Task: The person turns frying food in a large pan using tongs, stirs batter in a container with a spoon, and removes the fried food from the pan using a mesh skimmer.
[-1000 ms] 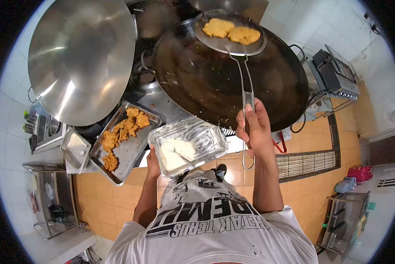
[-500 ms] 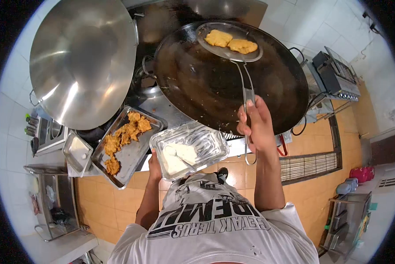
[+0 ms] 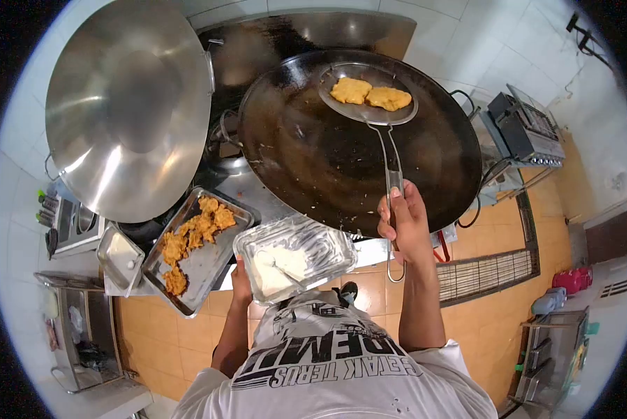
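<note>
My right hand is closed round the long handle of a skimmer. Two golden fried pieces lie side by side on its round head, over the far part of a large dark wok. My left hand grips the left side of a metal tray; its fingers are partly hidden by it. In that tray are pale batter and a spoon. To its left, browned fried pieces lie in a longer metal tray.
A big shiny metal wok stands at the far left. Below it is a small tray with a pale substance. An oven-like appliance stands on the right beyond the dark wok, and a floor grate lies at lower right.
The whole view has shifted, so the woks and the skimmer appear lower. Both hands keep their holds, and the two pieces still lie on the skimmer.
</note>
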Demonstrator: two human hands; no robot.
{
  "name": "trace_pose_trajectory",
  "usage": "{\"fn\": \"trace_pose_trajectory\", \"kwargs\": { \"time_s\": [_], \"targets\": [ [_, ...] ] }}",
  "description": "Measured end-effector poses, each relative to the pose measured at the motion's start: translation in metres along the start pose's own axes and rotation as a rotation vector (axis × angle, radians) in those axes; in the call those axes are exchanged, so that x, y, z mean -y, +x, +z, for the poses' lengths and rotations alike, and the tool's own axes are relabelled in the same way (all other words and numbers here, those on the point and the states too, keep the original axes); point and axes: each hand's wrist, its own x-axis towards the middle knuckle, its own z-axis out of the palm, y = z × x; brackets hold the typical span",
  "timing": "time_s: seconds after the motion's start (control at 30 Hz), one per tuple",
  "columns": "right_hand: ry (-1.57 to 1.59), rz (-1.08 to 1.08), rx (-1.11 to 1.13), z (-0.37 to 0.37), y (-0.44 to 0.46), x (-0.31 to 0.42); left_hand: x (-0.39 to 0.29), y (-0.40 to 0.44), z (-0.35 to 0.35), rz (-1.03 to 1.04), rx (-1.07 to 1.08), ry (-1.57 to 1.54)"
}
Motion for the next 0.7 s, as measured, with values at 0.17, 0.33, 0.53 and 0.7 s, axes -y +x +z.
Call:
{"fn": "trace_pose_trajectory", "kwargs": {
  "time_s": [0.17,0.33,0.53,0.7],
  "targets": [
    [-0.004,-0.037,0.009,-0.002,-0.008,-0.017,0.006,0.003,-0.003,0.026,-0.067,0.029],
    [-0.035,-0.043,-0.028,-0.002,-0.005,-0.006,0.002,-0.003,-0.003,0.002,-0.015,0.027],
    [-0.034,0.002,-0.032,-0.008,-0.01,0.002,-0.003,0.0,-0.006,-0.066,-0.015,0.099],
    [-0.033,-0.017,0.01,-0.009,-0.012,-0.012,-0.006,-0.001,0.002,-0.001,0.004,0.051]
  ]
}}
